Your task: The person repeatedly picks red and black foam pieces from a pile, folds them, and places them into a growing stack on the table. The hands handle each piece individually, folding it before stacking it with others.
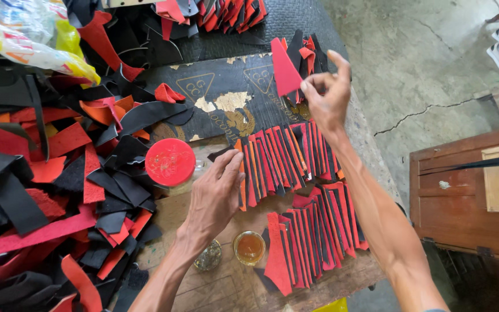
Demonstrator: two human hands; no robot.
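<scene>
Red piece [285, 70] pinched in right hand [326, 97] fingers; left hand [215, 193] fingers spread, flat on overlapped row [281, 156], partly covering it.

Jar [170, 163] left of overlapping cut pieces [284, 156]

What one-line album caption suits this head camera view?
Right hand lifts a red piece while left hand rests by overlapping red-black rows.
</scene>
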